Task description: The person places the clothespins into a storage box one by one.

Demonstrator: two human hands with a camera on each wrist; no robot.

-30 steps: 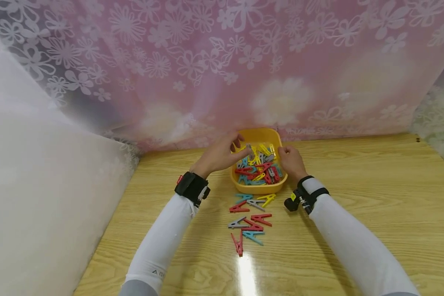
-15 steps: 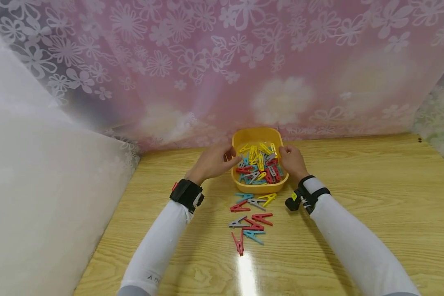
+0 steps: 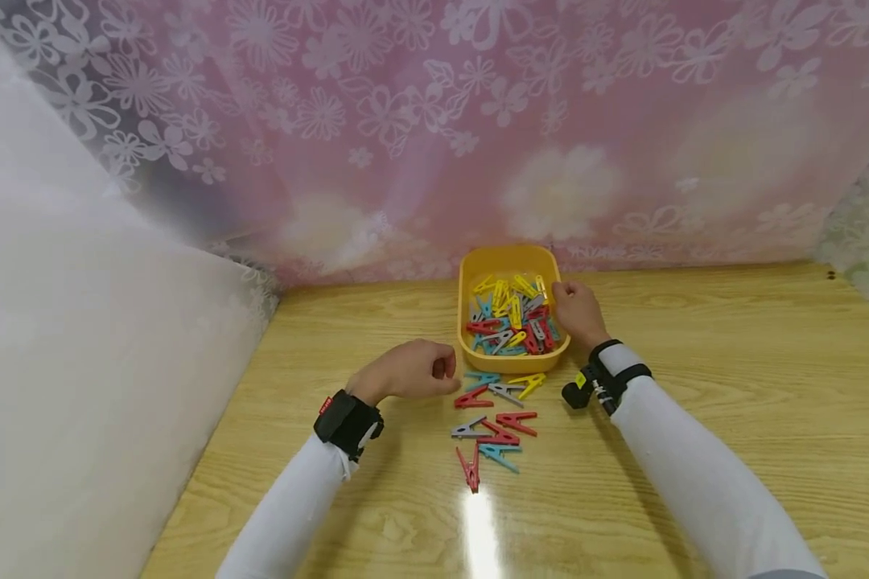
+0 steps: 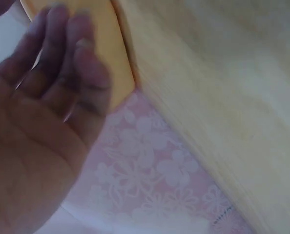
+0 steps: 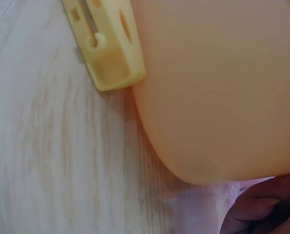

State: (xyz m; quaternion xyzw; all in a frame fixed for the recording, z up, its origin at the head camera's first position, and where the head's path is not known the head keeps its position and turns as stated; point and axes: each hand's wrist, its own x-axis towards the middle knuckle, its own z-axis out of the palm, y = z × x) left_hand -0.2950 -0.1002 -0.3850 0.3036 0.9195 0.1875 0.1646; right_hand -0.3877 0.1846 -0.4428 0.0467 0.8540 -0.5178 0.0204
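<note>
A yellow plastic basket [image 3: 514, 364] stands at the back of the table in the head view, holding a pile of clothespins in red, blue, grey and yellow. My right hand [image 3: 581, 315] grips its right rim with curled fingers. Just off the basket's front left corner hovers my left hand [image 3: 414, 371], fingers loosely bent. The left wrist view shows this left hand [image 4: 42, 122] with nothing in it. Several loose clothespins lie in front of the basket, among them a red one [image 3: 470, 468], a grey one [image 3: 469, 429] and a yellow one [image 3: 529, 383].
Behind the basket hangs a pink flowered cloth [image 3: 405, 145]. A white sheet [image 3: 94, 322] slopes along the left side. The wooden table [image 3: 731, 354] reaches out to the right, and light glares on its front part.
My left hand has drawn back from over the basket, moving left and toward me to beside the loose clothespins. A grey clothespin has appeared on top of the pile. My right hand stays at the rim.
</note>
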